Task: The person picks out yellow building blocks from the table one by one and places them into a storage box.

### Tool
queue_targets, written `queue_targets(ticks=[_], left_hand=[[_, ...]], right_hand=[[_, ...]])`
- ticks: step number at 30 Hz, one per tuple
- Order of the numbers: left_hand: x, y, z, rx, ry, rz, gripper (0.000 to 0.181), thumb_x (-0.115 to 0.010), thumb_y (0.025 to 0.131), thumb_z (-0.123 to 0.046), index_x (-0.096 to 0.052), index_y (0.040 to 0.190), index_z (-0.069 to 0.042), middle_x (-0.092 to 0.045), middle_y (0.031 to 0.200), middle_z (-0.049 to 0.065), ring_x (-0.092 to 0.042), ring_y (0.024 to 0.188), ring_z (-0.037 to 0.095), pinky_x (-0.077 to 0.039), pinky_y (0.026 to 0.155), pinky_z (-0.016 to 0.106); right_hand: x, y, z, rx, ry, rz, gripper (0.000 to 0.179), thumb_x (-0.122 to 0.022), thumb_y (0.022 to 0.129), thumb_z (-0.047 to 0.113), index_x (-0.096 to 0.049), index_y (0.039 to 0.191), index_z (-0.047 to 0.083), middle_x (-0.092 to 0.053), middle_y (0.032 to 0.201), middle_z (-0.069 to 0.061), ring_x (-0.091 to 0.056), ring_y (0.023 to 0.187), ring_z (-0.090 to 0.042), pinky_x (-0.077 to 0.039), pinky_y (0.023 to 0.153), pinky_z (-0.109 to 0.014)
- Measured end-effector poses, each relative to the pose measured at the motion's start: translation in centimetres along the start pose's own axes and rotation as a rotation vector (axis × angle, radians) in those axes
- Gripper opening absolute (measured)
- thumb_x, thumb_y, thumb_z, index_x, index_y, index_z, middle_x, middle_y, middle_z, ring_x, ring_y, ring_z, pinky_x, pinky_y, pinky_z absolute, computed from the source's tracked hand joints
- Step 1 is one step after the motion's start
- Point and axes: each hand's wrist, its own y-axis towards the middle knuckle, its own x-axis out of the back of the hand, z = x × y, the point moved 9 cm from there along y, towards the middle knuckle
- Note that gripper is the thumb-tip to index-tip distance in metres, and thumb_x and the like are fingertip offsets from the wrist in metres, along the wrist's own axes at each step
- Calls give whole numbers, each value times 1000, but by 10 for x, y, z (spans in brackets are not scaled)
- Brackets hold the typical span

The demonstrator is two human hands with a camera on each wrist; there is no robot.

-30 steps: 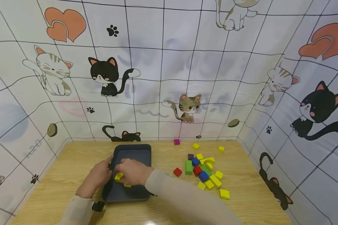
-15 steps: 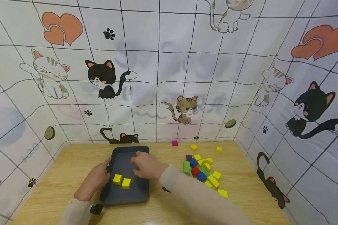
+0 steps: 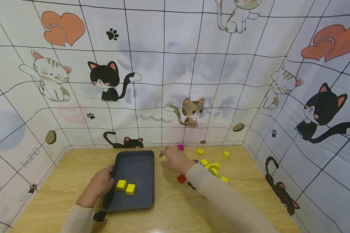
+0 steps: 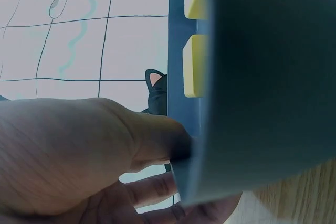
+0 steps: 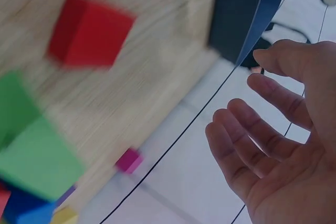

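1. Left hand: clamped on the near-left rim of the tray, thumb on the edge, fingers outside.
2. Two yellow cubes sit side by side inside the tray, toward its left wall, just where they were half a second ago.
3. Right hand: fingers apart, holding nothing. It has moved from above the tray to its right, leaving the pair untouched.
4. Red cube lies below that hand; the block pile, partly behind the right sleeve, remains outside the tray.
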Motion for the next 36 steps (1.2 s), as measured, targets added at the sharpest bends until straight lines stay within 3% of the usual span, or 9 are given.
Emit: queue_targets(ticks=[4, 13, 18, 24, 30, 36], left_hand=[[2, -1, 0, -4, 0, -11, 74, -67, 101, 4, -42, 169, 18, -75, 131, 42, -78, 109, 44, -65, 88, 56], [4, -1, 3, 12, -9, -18, 74, -67, 101, 3, -42, 169, 17, -74, 135, 42, -78, 111, 44, -65, 88, 56], [4, -1, 4, 7, -13, -17, 75, -67, 101, 3, -42, 170, 17, -74, 136, 43, -78, 112, 45, -65, 88, 55], [1, -1, 5, 13, -28, -13, 76, -67, 100, 4, -41, 171, 17, -73, 138, 43, -78, 111, 43, -65, 84, 51], [0, -1, 3, 8, -28, -25, 76, -67, 99, 5, -42, 170, 16, -74, 138, 42, -79, 112, 42, -65, 86, 52], [2, -2, 2, 6, -17, -37, 75, -67, 99, 4, -44, 170, 16, -75, 138, 40, -79, 116, 45, -65, 91, 56]], right_hand=[[10, -8, -27, -41, -3, -22, 34, -80, 110, 24, -81, 141, 10, -76, 141, -14, -76, 124, -32, -65, 110, -50], [26, -19, -86, -141, 1, -80, 31, -84, 106, 17, -83, 135, 4, -76, 139, -17, -72, 133, -36, -62, 116, -53], [26, -21, -117, -190, 7, -73, 34, -82, 106, 14, -82, 136, -1, -75, 147, -23, -66, 145, -43, -57, 124, -60], [19, -24, -150, -271, 32, -47, 34, -81, 107, 12, -81, 138, -3, -77, 144, -22, -68, 140, -43, -55, 126, -60], [9, -25, -173, -321, 30, -18, 33, -79, 109, 10, -81, 138, -5, -77, 140, -23, -69, 134, -41, -56, 124, -59], [-1, -26, -180, -368, 25, 35, 37, -80, 105, 4, -79, 141, -5, -77, 144, -23, -70, 136, -42, -56, 124, -60]])
